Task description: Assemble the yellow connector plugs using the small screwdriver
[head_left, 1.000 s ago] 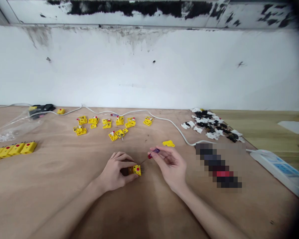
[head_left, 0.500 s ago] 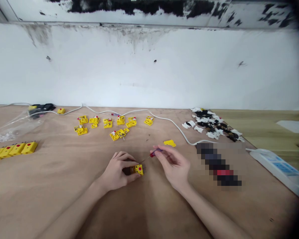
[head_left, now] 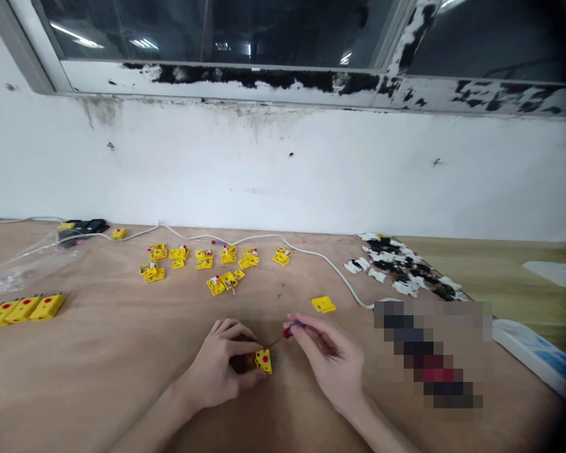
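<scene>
My left hand (head_left: 224,365) grips a small yellow connector plug (head_left: 263,360) against the table, thumb and index finger on its two sides. The plug has a red dot on it and metal pins pointing right. My right hand (head_left: 332,358) is closed round the red and purple handle of a thin screwdriver (head_left: 290,328). The screwdriver's shaft slants down to the left, and its tip is close to the plug's upper edge; contact cannot be made out. A loose yellow cover (head_left: 323,304) lies beyond my right hand.
Several opened yellow connector shells (head_left: 202,258) lie further back. A row of yellow plugs (head_left: 23,309) is at left, near a clear plastic bag (head_left: 33,258). A white cable (head_left: 321,255) crosses the back. Black and white pieces (head_left: 400,267) and a power strip (head_left: 532,352) are at right.
The view has tilted up, so everything sits lower and more of the window shows. The screwdriver tip stays near the plug, and both hands keep their hold.
</scene>
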Available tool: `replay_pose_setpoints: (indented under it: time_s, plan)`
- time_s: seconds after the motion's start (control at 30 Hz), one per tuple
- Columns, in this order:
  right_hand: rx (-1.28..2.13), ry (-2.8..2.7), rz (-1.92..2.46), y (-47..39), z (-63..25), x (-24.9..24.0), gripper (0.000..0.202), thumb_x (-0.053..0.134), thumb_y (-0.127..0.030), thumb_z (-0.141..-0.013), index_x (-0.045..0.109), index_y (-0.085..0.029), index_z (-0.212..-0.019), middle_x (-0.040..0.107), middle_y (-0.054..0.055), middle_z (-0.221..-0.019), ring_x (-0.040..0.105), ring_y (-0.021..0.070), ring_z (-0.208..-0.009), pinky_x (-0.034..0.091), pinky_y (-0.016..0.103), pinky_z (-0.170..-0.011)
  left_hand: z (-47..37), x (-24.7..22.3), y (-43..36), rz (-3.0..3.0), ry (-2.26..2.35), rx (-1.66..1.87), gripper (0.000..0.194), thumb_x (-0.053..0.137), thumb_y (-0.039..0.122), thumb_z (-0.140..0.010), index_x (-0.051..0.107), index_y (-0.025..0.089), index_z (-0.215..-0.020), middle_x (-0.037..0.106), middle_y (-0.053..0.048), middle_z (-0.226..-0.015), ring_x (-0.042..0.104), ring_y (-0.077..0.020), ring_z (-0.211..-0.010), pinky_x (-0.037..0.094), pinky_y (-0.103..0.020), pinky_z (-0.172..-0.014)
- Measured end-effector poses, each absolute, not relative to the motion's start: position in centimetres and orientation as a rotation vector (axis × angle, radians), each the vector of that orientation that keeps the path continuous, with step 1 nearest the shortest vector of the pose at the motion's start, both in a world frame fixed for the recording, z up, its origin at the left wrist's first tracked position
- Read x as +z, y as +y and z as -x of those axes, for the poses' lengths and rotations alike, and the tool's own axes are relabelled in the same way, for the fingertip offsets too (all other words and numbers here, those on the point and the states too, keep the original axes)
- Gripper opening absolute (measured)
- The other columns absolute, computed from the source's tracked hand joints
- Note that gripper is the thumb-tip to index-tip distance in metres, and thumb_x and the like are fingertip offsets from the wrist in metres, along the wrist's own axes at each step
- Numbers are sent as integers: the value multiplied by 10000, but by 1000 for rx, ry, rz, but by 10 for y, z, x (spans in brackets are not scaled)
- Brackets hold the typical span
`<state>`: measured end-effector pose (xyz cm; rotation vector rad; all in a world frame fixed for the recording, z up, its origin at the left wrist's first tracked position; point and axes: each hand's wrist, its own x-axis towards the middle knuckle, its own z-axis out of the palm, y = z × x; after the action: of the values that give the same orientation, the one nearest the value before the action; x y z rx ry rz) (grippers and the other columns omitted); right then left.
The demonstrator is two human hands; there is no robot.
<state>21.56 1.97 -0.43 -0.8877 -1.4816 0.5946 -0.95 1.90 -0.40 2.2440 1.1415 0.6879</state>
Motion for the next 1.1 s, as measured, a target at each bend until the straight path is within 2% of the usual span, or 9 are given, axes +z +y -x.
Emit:
replay_pose_setpoints:
  time_s: [0.5, 0.87, 1.1]
  plan:
    - [468, -1569, 860, 17, -216, 4, 319, 689, -58, -866, 724, -281, -1091, 759, 34, -1022, 747, 186, -859, 626, 329, -811, 10, -2, 19, -2261, 1152, 680, 271, 802, 401, -779, 771, 346, -1043, 707, -8, -1090, 583, -234, -1026, 405, -398, -914]
    - [460, -1579, 876, 15, -211, 11, 268, 691, -83, -870, 737, -265, -1061, 765, 36, -993, 738, 187, -842, 618, 330, -787, 11, -4, 21, -2287, 1140, 699, 295, 783, 423, -797, 761, 369, -1087, 705, -9, -1098, 583, -233, -1040, 405, -397, -911]
    - [420, -1630, 848, 16, -209, 18, 305, 689, -63, -864, 741, -275, -1077, 771, 38, -988, 733, 195, -858, 610, 346, -795, 11, -5, 20, -2287, 1135, 716, 284, 789, 421, -797, 765, 364, -1074, 706, -8, -1104, 581, -230, -1054, 405, -392, -919]
